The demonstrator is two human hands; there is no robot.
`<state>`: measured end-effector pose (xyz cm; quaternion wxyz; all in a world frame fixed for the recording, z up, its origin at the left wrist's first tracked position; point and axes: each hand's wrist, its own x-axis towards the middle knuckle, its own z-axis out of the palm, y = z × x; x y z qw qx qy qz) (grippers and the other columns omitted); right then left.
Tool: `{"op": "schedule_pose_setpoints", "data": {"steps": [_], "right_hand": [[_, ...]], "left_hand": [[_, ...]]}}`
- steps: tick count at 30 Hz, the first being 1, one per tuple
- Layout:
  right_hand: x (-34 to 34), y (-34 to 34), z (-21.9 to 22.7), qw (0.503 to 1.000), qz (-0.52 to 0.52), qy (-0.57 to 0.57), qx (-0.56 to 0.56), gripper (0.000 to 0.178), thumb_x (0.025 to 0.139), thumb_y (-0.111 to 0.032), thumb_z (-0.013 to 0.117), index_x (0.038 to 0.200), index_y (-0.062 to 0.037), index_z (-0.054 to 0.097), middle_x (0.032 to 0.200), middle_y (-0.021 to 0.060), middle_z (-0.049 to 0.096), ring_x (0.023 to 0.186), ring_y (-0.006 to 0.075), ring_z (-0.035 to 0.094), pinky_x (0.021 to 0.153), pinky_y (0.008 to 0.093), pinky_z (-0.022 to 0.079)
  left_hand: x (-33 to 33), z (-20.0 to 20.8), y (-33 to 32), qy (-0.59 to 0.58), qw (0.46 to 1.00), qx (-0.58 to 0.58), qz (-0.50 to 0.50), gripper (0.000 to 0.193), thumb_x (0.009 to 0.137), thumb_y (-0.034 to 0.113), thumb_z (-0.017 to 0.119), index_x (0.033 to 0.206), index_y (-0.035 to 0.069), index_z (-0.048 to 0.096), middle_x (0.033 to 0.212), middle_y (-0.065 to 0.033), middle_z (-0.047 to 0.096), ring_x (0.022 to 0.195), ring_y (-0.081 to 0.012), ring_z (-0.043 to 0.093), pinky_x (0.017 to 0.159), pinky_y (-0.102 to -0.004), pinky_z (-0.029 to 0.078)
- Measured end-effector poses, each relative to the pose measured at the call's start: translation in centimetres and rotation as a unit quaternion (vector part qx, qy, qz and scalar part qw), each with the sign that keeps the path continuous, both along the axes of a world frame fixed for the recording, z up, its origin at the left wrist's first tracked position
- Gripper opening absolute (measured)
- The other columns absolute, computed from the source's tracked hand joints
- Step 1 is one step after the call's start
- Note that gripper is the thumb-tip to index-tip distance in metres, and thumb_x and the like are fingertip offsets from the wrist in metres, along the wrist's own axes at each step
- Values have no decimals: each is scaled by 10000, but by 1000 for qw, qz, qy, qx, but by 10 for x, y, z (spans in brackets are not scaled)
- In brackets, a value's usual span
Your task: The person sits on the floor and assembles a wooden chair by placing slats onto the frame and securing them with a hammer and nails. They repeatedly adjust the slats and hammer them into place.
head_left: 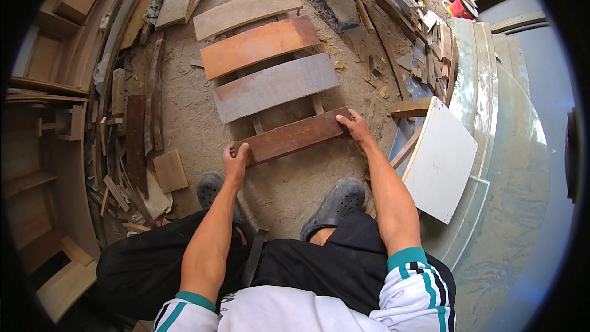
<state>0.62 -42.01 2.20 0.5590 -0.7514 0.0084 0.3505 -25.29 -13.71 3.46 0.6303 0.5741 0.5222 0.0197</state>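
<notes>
A person's left hand (235,161) and right hand (355,126) grip opposite ends of a dark brown plank (290,137), fingers curled over its edges, as it lies across two thin runners (317,104) on the sawdust-covered floor (184,117) just ahead of grey clogs (335,204). Beyond it, a grey plank (276,86), an orange-brown plank (260,46) and a pale plank (247,11) lie in a row on the same runners. A white board (440,158) leans at right; wood offcuts (132,141) crowd the left.
</notes>
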Motion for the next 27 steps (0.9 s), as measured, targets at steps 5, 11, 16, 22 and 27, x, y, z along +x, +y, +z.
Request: {"op": "schedule_pose_setpoints", "data": {"steps": [5,11,16,22,27], "right_hand": [[1,7,2,1000,-1,-26,-11,588,821,-317,777,1243,42,580,1130,130,661,1025,200,626,899,306,486],[3,3,-5,995,8,-80,-65,569,851,-399,726,1188,45,614,1090,149,673,1015,216,632,886,320,487],[13,28,10,975,-33,-150,-163,540,883,-417,671,1192,24,628,1103,188,682,1028,242,647,910,340,478],[69,54,-2,958,-15,-252,-136,506,887,-338,656,1278,-21,603,1136,219,679,1063,269,655,927,361,480],[85,84,-12,978,-32,-189,-80,506,866,-239,687,1329,-64,583,1116,223,682,1022,266,664,891,343,494]], "left_hand": [[11,-6,13,2,996,82,33,584,895,446,659,1217,-30,557,1108,-133,616,1016,-220,579,897,-339,448],[25,-8,20,20,998,59,23,559,913,468,630,1159,-33,605,1087,-113,636,1019,-215,571,919,-340,433],[41,-25,49,6,979,131,158,527,914,421,643,1168,-39,606,1137,-144,645,1034,-229,608,931,-361,452],[85,-9,78,-75,978,123,152,537,914,306,667,1303,-45,555,1192,-147,638,1051,-222,606,929,-342,460],[82,-24,86,-96,989,63,97,544,903,254,685,1330,-48,535,1168,-114,636,1001,-185,604,902,-318,471]]}}
